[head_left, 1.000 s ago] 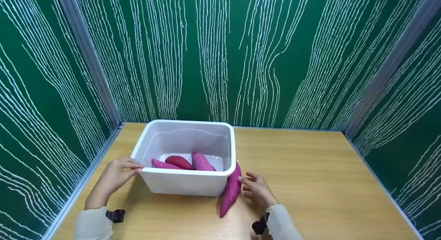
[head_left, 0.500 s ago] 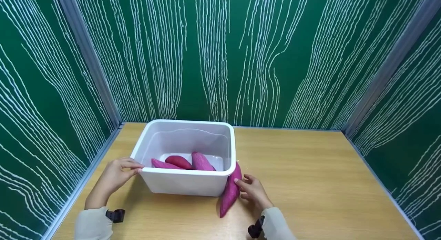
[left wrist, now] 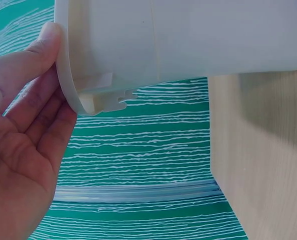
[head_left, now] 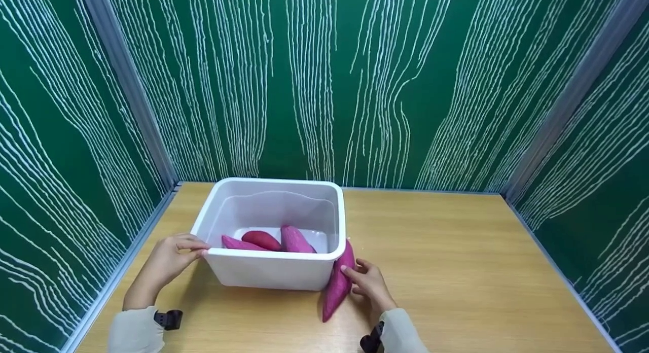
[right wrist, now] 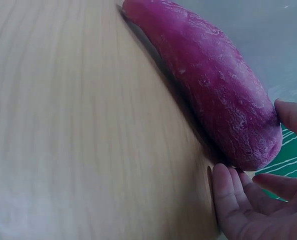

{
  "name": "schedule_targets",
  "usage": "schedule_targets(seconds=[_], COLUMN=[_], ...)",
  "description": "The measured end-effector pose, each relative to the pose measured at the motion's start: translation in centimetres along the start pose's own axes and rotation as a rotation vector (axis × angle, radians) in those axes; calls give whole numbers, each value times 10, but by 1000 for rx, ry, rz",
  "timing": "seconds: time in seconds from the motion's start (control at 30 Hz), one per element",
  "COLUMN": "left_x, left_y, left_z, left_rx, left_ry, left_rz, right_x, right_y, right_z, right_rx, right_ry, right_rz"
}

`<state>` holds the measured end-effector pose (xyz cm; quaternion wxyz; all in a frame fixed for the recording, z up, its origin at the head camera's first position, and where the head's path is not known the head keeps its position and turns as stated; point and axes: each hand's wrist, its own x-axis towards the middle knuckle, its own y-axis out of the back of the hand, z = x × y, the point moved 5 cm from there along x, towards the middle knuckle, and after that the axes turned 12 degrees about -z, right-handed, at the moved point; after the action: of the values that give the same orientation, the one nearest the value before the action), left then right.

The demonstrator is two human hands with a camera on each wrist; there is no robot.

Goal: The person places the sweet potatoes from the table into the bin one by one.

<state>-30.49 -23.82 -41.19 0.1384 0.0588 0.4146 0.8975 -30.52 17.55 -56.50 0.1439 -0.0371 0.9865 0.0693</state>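
A white plastic box stands on the table. My left hand pinches its rim at the near left corner, thumb on one side and fingers on the other in the left wrist view. Against the box's right side leans a long purple-pink sweet potato. My right hand holds it from the right, the thumb on its upper side and the fingertips at its lower edge. The right wrist view shows that sweet potato closely, its blunt end between the thumb and fingers.
Inside the box lie a red sweet potato and two pink ones, a left one and a right one. Green walls with white wavy lines border the wooden table at the back and sides.
My right hand has moved slightly left and nearer, its thumb coming farther over the sweet potato. My left hand, the box and the sweet potatoes keep their places.
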Motion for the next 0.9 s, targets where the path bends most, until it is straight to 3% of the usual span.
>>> schedule_targets(seconds=[0.9], left_x=[2], left_y=[0], left_z=[0], left_rx=[-7], left_ry=[0], left_rz=[-3], right_x=[-4], right_y=[-3], right_z=[-1], right_rx=[133], right_ry=[8], right_rz=[-18])
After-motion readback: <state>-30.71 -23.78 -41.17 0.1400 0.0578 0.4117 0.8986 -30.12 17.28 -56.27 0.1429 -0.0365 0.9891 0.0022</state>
